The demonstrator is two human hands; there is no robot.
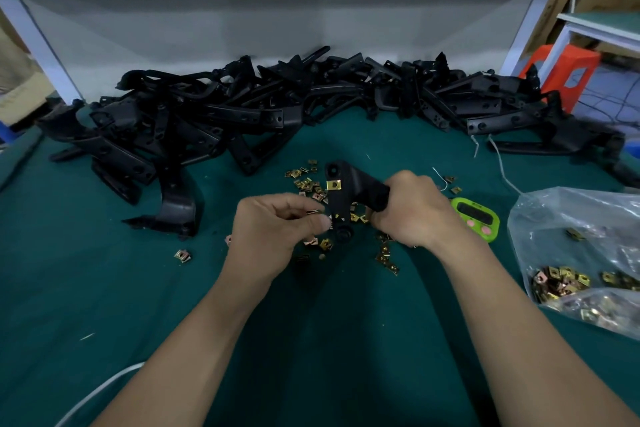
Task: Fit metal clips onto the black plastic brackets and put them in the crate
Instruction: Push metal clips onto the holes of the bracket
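Right hand grips the bracket by its thick arm, fingers wrapped round it, holding it just above the middle of the table. The bracket's flat bar points up and down in view. One fitted clip sits on the upper part of that bar, below the top hole.

Left hand has curled fingers and pinches a small clip between thumb and fingertips, just beside the lower part of the bar. Cannot tell if it touches the bracket.

Loose clips lie scattered on the green table under and around both hands. One more lies apart to the left. The pile of brackets runs across the far side of the table, well apart from the hands.

Green timer lies just right of the right hand, partly hidden by it. Clear bag with more clips inside sits at the right edge. White cable at bottom left. Orange stool off the table, far right.
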